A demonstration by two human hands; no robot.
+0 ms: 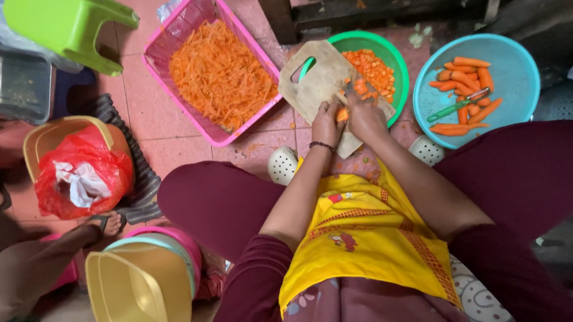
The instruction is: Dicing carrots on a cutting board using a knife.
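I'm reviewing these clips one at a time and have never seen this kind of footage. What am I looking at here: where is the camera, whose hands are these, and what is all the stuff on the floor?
There is no machine here. One camera sits on a person's head and looks straight down, so you see their own arms, lap and yellow apron.

The left hand pins a piece of carrot on a wooden cutting board that rests over a green bowl of chopped carrot. The right hand is closed beside it; the knife is hard to make out.

Around them on the tiled floor: a pink basket of shredded carrot, and a blue bowl of peeled carrots with a green peeler. At left are a red bag, a green stool and another person's sandalled foot.
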